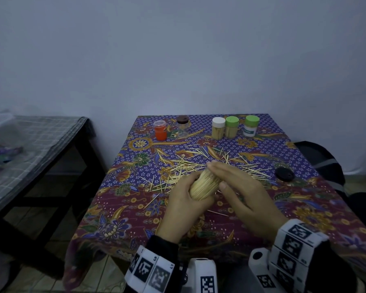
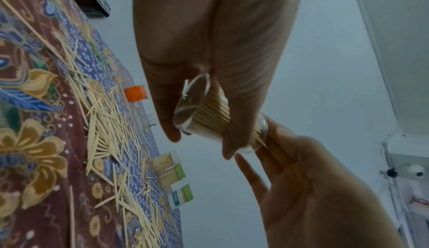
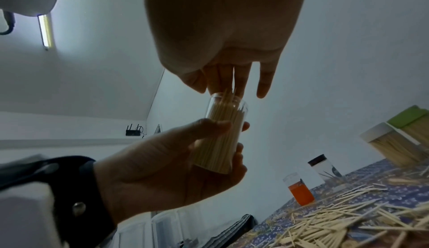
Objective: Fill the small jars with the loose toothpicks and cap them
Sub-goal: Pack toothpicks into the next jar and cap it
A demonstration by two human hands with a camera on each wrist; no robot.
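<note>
My left hand (image 1: 183, 199) grips a clear jar (image 1: 202, 186) packed with toothpicks, held tilted just above the batik-covered table (image 1: 125, 220). My right hand (image 1: 237, 182) lies with straight fingers (image 3: 232, 79) against the jar's open mouth, touching the toothpick tips that stick out of the jar (image 3: 221, 132). From the left wrist, the jar (image 2: 209, 116) shows its clear base. Loose toothpicks (image 1: 199, 163) are scattered across the cloth beyond the hands. A black lid (image 1: 285, 174) lies flat to the right.
Along the table's far edge stand an orange jar (image 1: 160, 130), a clear dark-capped jar (image 1: 182, 126), a white-capped jar (image 1: 218, 127) and two green-capped jars (image 1: 231, 126) (image 1: 250, 125). A low table with checked cloth (image 1: 40, 140) stands left; a dark bag (image 1: 323, 163) right.
</note>
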